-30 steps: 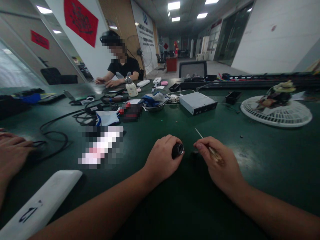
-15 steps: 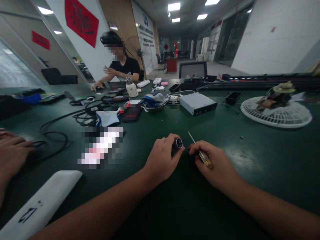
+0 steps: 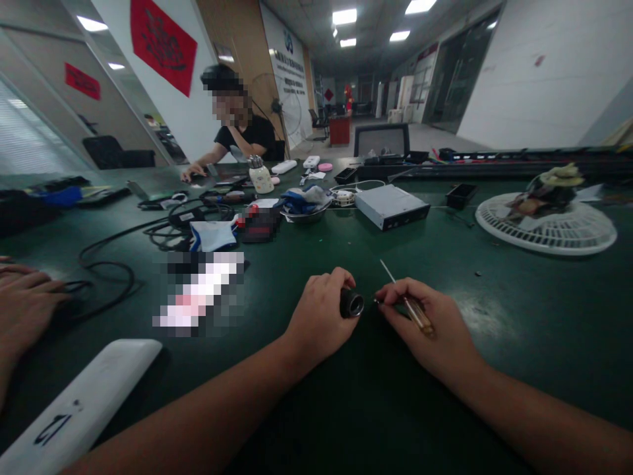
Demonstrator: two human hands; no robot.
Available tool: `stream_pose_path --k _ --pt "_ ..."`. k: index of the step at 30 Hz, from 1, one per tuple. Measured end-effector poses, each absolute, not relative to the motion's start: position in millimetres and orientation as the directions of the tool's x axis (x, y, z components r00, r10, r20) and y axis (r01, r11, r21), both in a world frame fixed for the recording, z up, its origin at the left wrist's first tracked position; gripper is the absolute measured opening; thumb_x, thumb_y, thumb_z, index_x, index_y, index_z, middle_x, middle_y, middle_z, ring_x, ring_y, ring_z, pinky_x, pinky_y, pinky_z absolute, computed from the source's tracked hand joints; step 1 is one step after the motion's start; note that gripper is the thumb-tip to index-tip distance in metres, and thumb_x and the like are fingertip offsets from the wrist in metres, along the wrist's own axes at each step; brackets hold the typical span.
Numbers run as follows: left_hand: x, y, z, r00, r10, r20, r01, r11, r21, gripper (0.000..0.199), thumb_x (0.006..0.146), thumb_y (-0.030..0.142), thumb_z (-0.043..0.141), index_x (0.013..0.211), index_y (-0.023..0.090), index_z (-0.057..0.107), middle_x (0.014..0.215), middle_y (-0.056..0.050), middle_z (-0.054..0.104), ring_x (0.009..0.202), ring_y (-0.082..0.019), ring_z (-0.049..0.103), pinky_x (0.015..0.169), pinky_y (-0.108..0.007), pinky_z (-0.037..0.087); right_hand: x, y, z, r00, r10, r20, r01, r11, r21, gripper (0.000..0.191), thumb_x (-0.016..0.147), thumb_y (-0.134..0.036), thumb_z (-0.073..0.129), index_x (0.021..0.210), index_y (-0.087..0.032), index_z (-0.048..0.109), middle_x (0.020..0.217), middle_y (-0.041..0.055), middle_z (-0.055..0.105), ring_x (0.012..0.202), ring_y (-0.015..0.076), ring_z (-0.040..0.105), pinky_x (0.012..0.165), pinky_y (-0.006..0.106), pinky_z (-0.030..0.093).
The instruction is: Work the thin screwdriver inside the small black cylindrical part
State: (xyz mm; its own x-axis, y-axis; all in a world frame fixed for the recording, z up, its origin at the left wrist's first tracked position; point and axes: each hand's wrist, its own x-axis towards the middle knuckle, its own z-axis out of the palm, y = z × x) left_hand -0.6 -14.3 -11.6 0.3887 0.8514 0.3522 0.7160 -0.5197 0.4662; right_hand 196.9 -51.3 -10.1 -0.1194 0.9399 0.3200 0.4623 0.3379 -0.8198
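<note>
The left hand (image 3: 319,313) closes around a short black ribbed cylinder (image 3: 351,303), its end just beside the right hand (image 3: 420,323), whose fingers pinch an amber-handled screwdriver (image 3: 419,317) with a thin steel shaft, over the dark green table (image 3: 494,369).

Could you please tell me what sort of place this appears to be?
It is probably an electronics repair workshop: a long green-topped workbench holds what looks like a metal disc drive, black cables, and a small screwdriver held in hand.
</note>
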Motion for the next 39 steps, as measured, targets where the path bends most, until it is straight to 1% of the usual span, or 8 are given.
stream_pose_path --k 6,19,25,27,29,33,35,39 --pt "-1.7 -13.9 -9.6 0.486 0.802 0.346 0.668 -0.597 0.445 0.019 0.077 0.021 0.072 0.090 0.021 0.057 0.088 -0.001 0.066 0.085 -0.022 0.059 0.086 -0.041 0.043 195.1 -54.2 -13.3 -0.175 0.891 0.420 0.326 0.455 -0.829 0.016 0.085 -0.009 0.066 0.083 -0.023 0.058 0.096 0.0010 0.069 0.091 0.0188 0.068 0.079 0.031 0.053" --pt "-1.5 -14.4 -5.4 0.682 0.648 0.339 0.537 -0.759 0.368 0.015 0.084 0.022 0.068 0.099 0.022 0.066 0.093 -0.002 0.072 0.091 -0.021 0.064 0.091 -0.039 0.040 193.7 -51.6 -10.8 -0.218 0.916 0.336 0.448 0.400 -0.800 0.017 0.081 -0.010 0.067 0.086 -0.022 0.056 0.088 0.0002 0.061 0.079 0.0179 0.061 0.070 0.031 0.048" --pt "-1.6 -15.2 -6.0 0.571 0.735 0.366 0.593 -0.677 0.435 0.015 0.081 0.021 0.069 0.094 0.022 0.061 0.092 -0.001 0.070 0.090 -0.022 0.063 0.089 -0.041 0.041 192.8 -52.4 -8.3 -0.162 0.916 0.366 0.409 0.400 -0.820 0.004 0.092 -0.026 0.063 0.092 -0.023 0.066 0.088 0.0019 0.065 0.080 0.0189 0.062 0.071 0.032 0.048" --pt "-2.2 -15.0 -6.4 0.480 0.795 0.371 0.635 -0.607 0.478 0.016 0.080 0.022 0.071 0.090 0.021 0.058 0.087 0.000 0.067 0.085 -0.021 0.061 0.085 -0.040 0.043 195.1 -54.8 -8.8 -0.132 0.900 0.415 0.351 0.434 -0.829 0.023 0.101 -0.034 0.050 0.099 -0.024 0.071 0.090 0.0034 0.067 0.082 0.0198 0.063 0.071 0.033 0.048" --pt "-2.7 -14.7 -6.8 0.400 0.841 0.365 0.667 -0.540 0.513 0.018 0.079 0.022 0.071 0.087 0.021 0.055 0.085 -0.001 0.065 0.083 -0.021 0.060 0.080 -0.039 0.045 198.2 -58.5 -10.0 -0.141 0.862 0.487 0.293 0.506 -0.811 0.042 0.105 -0.042 0.037 0.096 -0.026 0.076 0.093 0.0050 0.066 0.083 0.0207 0.063 0.069 0.034 0.047" --pt "-3.3 -14.3 -8.0 0.340 0.877 0.340 0.699 -0.477 0.533 0.019 0.079 0.022 0.070 0.087 0.021 0.053 0.086 -0.002 0.065 0.083 -0.022 0.060 0.074 -0.037 0.046 201.8 -66.2 -10.6 -0.184 0.789 0.585 0.209 0.614 -0.761 0.057 0.105 -0.053 0.029 0.091 -0.027 0.077 0.089 0.0059 0.064 0.075 0.0205 0.061 0.060 0.033 0.043" --pt "-3.3 -14.3 -8.6 0.340 0.877 0.339 0.696 -0.477 0.536 0.020 0.079 0.024 0.070 0.087 0.021 0.053 0.086 -0.002 0.064 0.082 -0.022 0.059 0.072 -0.037 0.046 201.1 -67.5 -9.4 -0.219 0.775 0.593 0.199 0.630 -0.750 0.054 0.105 -0.051 0.031 0.093 -0.026 0.077 0.088 0.0061 0.064 0.075 0.0208 0.062 0.061 0.034 0.044" --pt "-3.0 -14.9 -8.1 0.377 0.864 0.333 0.675 -0.503 0.540 0.020 0.079 0.023 0.070 0.086 0.021 0.052 0.085 -0.001 0.064 0.081 -0.021 0.058 0.070 -0.035 0.044 196.8 -64.9 -5.9 -0.261 0.782 0.566 0.254 0.621 -0.741 0.029 0.102 -0.031 0.048 0.096 -0.027 0.076 0.088 0.0040 0.066 0.077 0.0196 0.064 0.065 0.033 0.048"
